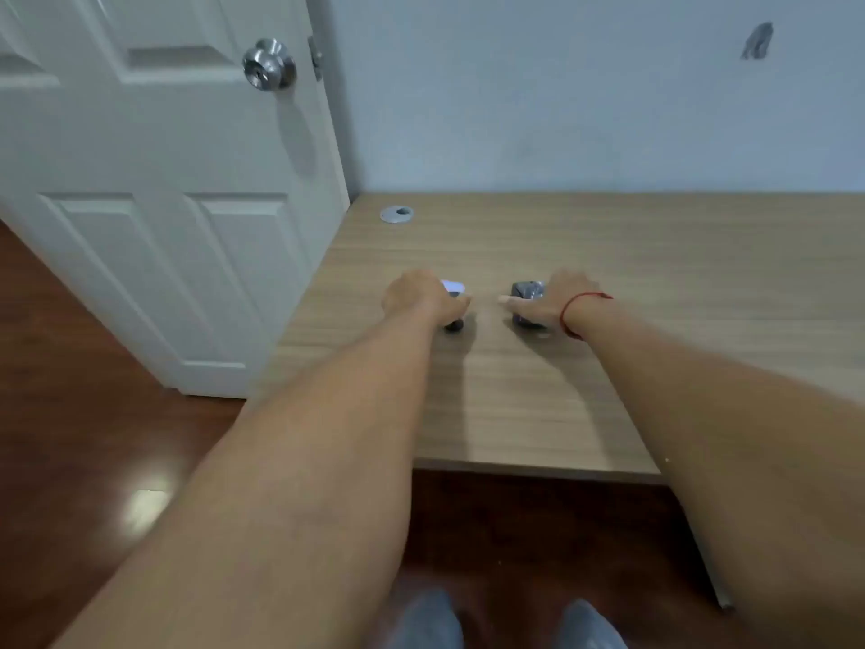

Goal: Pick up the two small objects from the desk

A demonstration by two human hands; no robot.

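**Head view: both hands on small objects at mid-table, neither lifted clear**

Head camera looks down two outstretched bare arms. The left hand [416, 299] is closed over a small object with a pale blue-white top [453, 287]; its fingers curl round it, and a dark rounded bit [453, 325] shows under the wrist, touching the table [655, 283]. Whether that bit belongs to the same object cannot be told. The right hand [554, 299], with a red string bracelet [573, 311] at the wrist, lies over a dark grey block-like object [528, 290]; the thumb points inward toward the other hand and the fingers seem wrapped over the far side, though blur hides the grip itself.

Both objects sit near the middle of the table, close to each other but apart, with a bare strip of wood between the hands. As a judgement, the work looks to be at the grasping stage: both things are taken hold of, nothing has been joined or carried anywhere.

Farther out, a grey cable grommet [396, 214] sits near the table's back left corner. A white panelled door [164, 227] with a metal knob [268, 64] stands left, over dark wood floor [70, 414].
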